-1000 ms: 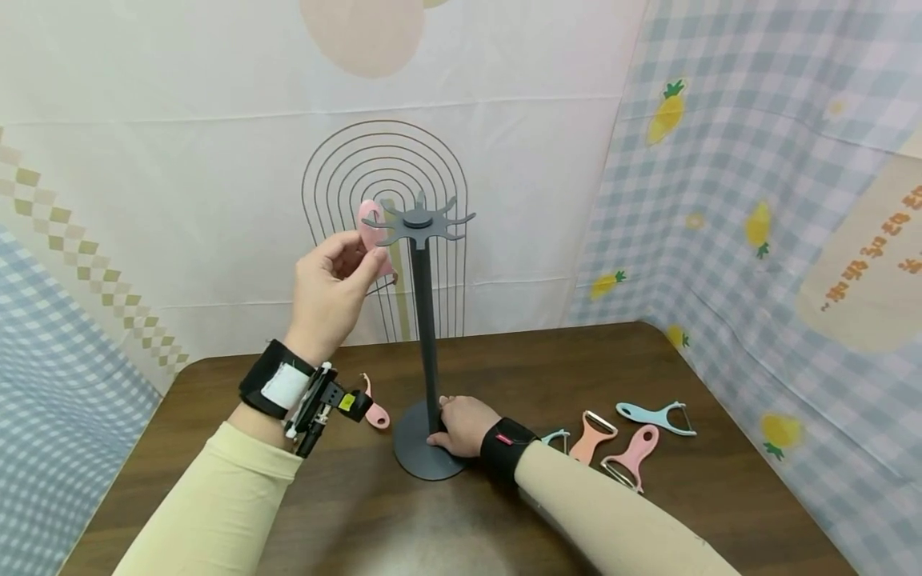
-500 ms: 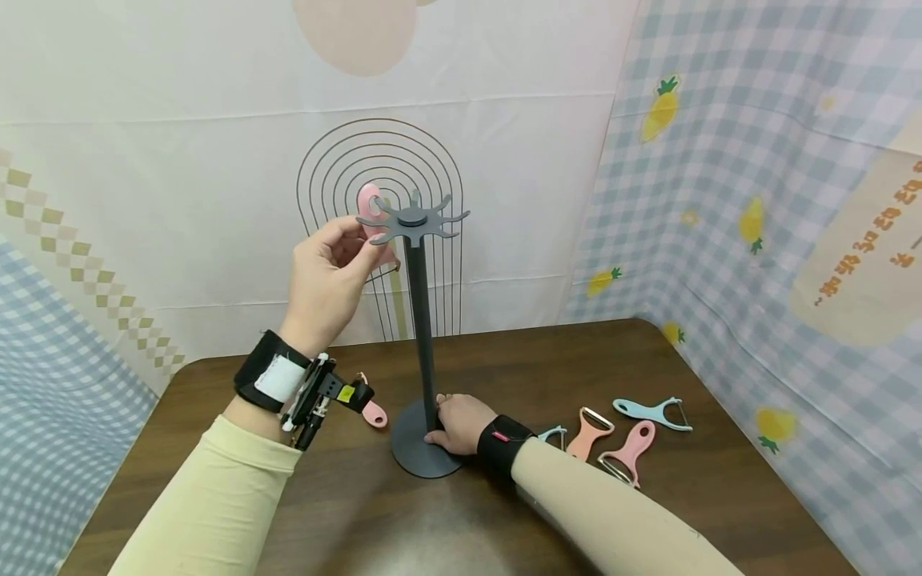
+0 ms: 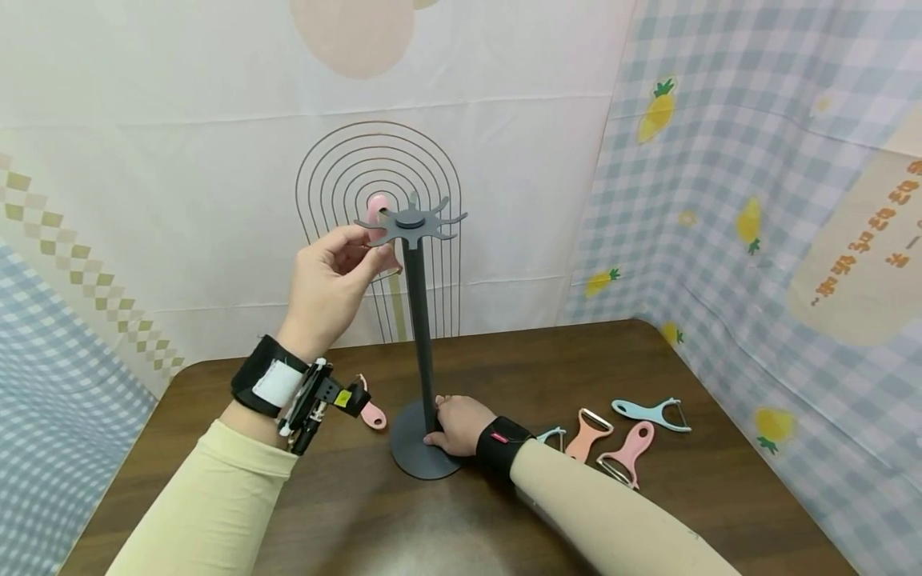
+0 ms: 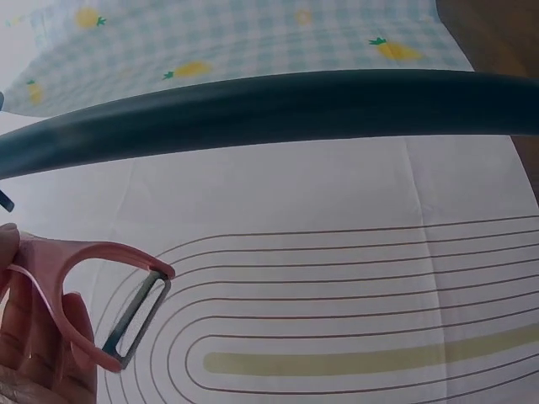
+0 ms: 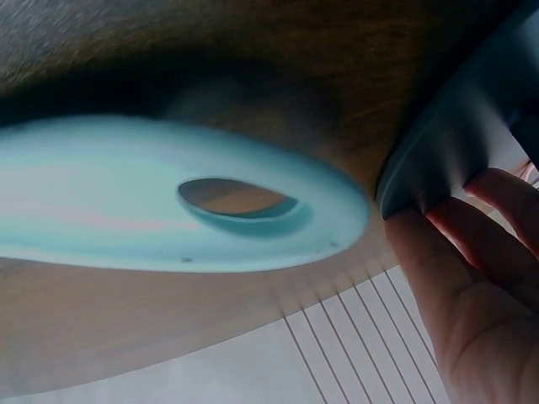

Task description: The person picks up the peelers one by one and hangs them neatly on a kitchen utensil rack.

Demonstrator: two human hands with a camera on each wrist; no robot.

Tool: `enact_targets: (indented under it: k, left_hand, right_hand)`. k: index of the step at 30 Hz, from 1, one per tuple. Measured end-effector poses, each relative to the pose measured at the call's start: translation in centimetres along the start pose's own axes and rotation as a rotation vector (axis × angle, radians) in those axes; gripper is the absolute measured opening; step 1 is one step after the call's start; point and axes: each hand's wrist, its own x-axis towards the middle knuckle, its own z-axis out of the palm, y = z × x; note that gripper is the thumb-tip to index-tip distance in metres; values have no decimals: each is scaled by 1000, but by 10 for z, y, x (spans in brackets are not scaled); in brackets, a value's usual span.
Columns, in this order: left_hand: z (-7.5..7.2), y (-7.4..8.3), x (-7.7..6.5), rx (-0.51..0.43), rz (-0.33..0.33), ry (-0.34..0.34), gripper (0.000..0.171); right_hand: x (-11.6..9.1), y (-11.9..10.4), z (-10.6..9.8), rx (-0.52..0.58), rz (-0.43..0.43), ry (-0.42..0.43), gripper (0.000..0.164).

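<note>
In the head view my left hand point(image 3: 331, 276) pinches a pink peeler point(image 3: 376, 205) beside the hooked top of a dark grey stand point(image 3: 421, 336). The peeler's handle end points up, close to the left hooks point(image 3: 378, 226); whether a hook passes through its hole I cannot tell. Its metal blade point(image 4: 139, 318) shows in the left wrist view, beyond the fingers. Low down, my right hand point(image 3: 464, 424) holds the stand at the foot of its pole, thumb and fingers at either side. The fingers lie against the round base point(image 5: 455, 126) in the right wrist view.
Another pink peeler point(image 3: 374, 416) lies left of the base. On the right lie a blue peeler point(image 3: 651, 413), an orange one point(image 3: 587, 436), a pink one point(image 3: 634, 448) and a second blue one point(image 3: 553, 433), partly hidden by the right sleeve. A patterned cloth point(image 3: 519, 200) hangs behind the table.
My left hand lifted the peeler slightly, then lowered it and brought it a little right, closer in among the hooks. The right hand stays at the stand's foot.
</note>
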Motion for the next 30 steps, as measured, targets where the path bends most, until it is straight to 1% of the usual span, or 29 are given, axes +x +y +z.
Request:
enact_targets:
  k: [2, 5, 7, 9, 12, 14, 15, 17, 18, 20, 22, 24, 25, 27, 28, 30]
  left_hand:
    - [0, 6, -3, -7, 4, -4, 19]
    - [-1, 15, -9, 38, 21, 22, 22]
    - [-5, 10, -13, 75, 25, 61, 22]
    - [-10, -4, -17, 100, 17, 100, 22]
    - [-18, -35, -27, 110, -19, 137, 22]
    - [-21, -54, -38, 157, -56, 128, 21]
    - [-22, -63, -45, 193, -71, 109, 21]
    - [-25, -80, -59, 300, -95, 34, 21]
    - [-26, -88, -67, 370, -106, -23, 21]
    - [-28, -105, -83, 507, -107, -163, 22]
    - [-28, -120, -97, 637, -94, -313, 25]
    - [-28, -132, -111, 736, -91, -441, 29]
    - [-28, -138, -117, 780, -88, -491, 31]
    - [-28, -145, -129, 841, -79, -561, 34]
    - [-27, -148, -134, 866, -73, -582, 36]
    - [-27, -154, -143, 904, -57, -603, 38]
  right_hand:
    - [0, 0, 0, -5, 0, 0, 49]
    - [0, 0, 1, -8, -1, 3, 49]
    - [0, 1, 1, -6, -1, 5, 49]
    - [0, 2, 3, -7, 1, 10, 48]
    - [0, 3, 5, -13, 4, 17, 50]
    - [1, 3, 6, -16, 5, 18, 52]
    - [1, 3, 6, -16, 5, 18, 53]
    - [0, 3, 6, -15, 6, 11, 53]
    - [0, 2, 6, -15, 7, 8, 53]
    - [0, 2, 6, -14, 12, 5, 53]
    - [0, 2, 6, -18, 16, 5, 53]
    - [0, 2, 6, -19, 17, 9, 52]
    - [0, 2, 6, -22, 14, 12, 51]
    - [0, 2, 6, -32, 4, 14, 51]
    - [0, 2, 5, -36, -2, 16, 51]
    - [0, 1, 4, -47, -10, 14, 52]
